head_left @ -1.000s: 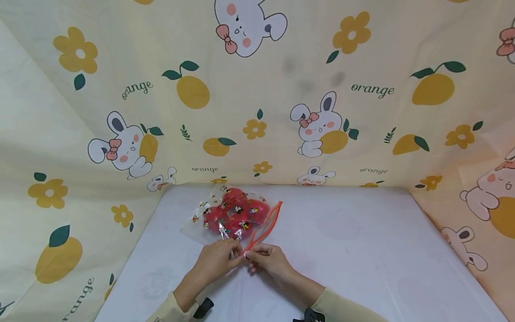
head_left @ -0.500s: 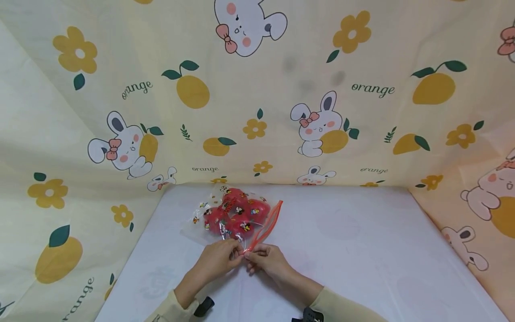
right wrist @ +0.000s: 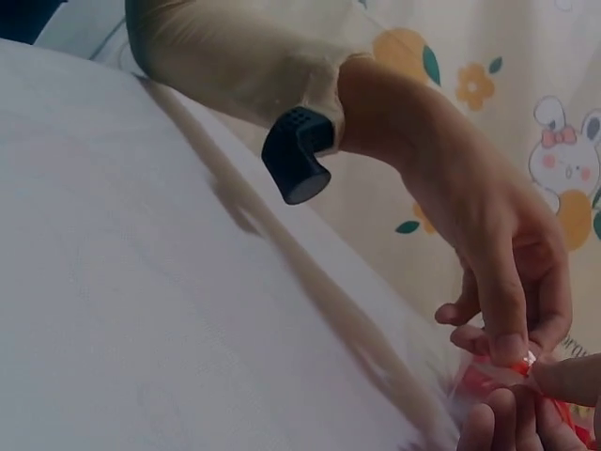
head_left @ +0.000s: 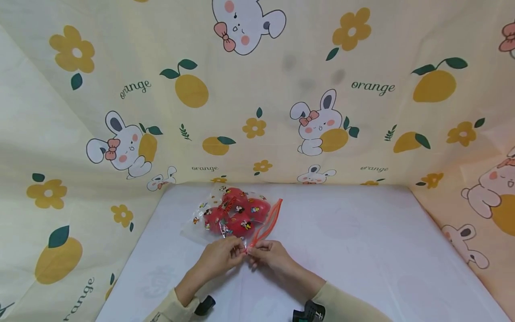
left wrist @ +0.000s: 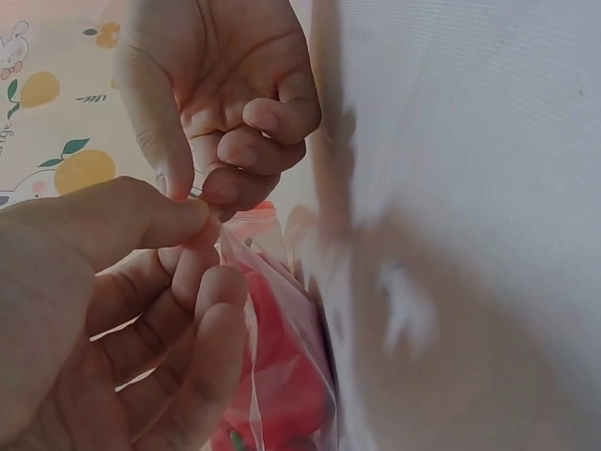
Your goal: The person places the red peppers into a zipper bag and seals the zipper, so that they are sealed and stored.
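Observation:
A clear plastic zip bag point(head_left: 197, 229) with small cartoon prints lies on the white table, holding several red rounded things point(head_left: 241, 223) whose kind I cannot tell. Its orange-red zip strip point(head_left: 273, 219) runs along the right side, the mouth gaping in a narrow loop. My left hand point(head_left: 221, 258) pinches the near corner of the bag at the strip's end. Right beside it, my right hand point(head_left: 273, 259) pinches the same end between thumb and index finger. The fingertips of both hands nearly meet, as the left wrist view shows, and they hide the strip's very end.
The white table point(head_left: 362, 241) stretches to the right and in front of the bag. A cream cloth point(head_left: 257, 89) printed with rabbits and oranges hangs behind and at both sides. Dark wrist cameras point(head_left: 205, 306) sit at both sleeves.
Both hands have shifted very slightly away from me at the bag's corner, still pinching it. The loop of the zip strip looks narrower. The bag stays in place.

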The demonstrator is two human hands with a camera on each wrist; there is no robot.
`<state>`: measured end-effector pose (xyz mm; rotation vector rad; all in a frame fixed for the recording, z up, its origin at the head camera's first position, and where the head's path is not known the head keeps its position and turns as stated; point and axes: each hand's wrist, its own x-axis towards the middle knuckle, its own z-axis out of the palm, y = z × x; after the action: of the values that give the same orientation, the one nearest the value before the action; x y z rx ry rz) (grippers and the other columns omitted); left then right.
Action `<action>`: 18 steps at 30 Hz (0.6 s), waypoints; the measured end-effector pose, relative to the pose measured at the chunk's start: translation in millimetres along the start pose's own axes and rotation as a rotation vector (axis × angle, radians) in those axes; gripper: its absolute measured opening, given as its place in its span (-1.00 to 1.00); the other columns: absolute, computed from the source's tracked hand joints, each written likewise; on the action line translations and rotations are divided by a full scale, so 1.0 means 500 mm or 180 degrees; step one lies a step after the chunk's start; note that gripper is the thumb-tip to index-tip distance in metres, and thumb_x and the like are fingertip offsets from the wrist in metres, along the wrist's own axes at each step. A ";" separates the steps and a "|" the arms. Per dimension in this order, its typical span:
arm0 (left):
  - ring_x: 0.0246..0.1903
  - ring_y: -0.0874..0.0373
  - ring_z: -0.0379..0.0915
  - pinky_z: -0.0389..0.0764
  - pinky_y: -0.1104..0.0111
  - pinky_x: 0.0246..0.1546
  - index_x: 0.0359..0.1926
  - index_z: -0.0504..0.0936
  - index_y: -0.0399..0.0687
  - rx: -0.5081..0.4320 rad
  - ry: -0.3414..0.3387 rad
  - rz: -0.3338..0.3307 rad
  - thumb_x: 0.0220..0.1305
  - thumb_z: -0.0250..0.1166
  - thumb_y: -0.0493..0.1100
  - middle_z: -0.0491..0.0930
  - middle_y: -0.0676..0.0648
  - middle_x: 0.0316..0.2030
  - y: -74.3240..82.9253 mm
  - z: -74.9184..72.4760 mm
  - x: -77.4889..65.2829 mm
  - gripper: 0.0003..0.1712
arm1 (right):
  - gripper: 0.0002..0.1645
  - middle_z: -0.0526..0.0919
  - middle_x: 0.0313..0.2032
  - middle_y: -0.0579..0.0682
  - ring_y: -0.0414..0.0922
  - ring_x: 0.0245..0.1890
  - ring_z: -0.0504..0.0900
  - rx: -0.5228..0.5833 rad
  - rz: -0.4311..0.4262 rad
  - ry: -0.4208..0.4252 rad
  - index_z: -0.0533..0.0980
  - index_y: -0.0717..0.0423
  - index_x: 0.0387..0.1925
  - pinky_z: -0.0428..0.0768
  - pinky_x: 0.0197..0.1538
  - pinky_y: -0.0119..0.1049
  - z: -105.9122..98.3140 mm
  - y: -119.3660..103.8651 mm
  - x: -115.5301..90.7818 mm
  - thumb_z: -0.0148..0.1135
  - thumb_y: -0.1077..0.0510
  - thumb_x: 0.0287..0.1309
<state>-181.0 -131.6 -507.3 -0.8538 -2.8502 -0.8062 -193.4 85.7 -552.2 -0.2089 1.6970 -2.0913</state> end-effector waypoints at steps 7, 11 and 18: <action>-0.38 0.39 0.40 0.47 0.44 -0.39 -0.32 0.62 0.16 -0.0030 -0.0078 -0.0051 0.29 0.50 -0.16 0.53 0.21 -0.38 -0.005 -0.001 -0.001 -0.82 | -0.84 0.77 -0.39 0.03 -0.18 -0.40 0.74 -0.0053 0.0070 0.0106 0.66 0.31 -0.25 0.73 -0.23 -0.31 -0.016 -0.004 0.007 0.40 0.23 0.42; -0.37 0.39 0.40 0.48 0.44 -0.38 -0.31 0.62 0.16 -0.0018 -0.0148 -0.0070 0.31 0.50 -0.15 0.53 0.23 -0.37 -0.006 0.000 -0.001 -0.81 | -0.83 0.76 -0.38 0.03 -0.17 -0.37 0.74 -0.0076 0.0102 0.0107 0.66 0.28 -0.26 0.74 -0.21 -0.29 -0.027 -0.007 0.009 0.41 0.21 0.42; -0.38 0.39 0.40 0.47 0.44 -0.40 -0.29 0.62 0.15 0.0023 -0.0108 -0.0028 0.31 0.51 -0.16 0.52 0.24 -0.38 -0.006 0.002 0.001 -0.82 | -0.83 0.75 -0.42 0.01 -0.16 -0.39 0.75 0.0029 0.0021 0.0172 0.68 0.28 -0.24 0.75 -0.19 -0.27 -0.027 -0.007 0.010 0.41 0.21 0.42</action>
<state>-183.0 -133.0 -509.7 -0.8629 -2.8864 -0.7895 -203.8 96.4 -552.7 -0.1451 1.7164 -2.1176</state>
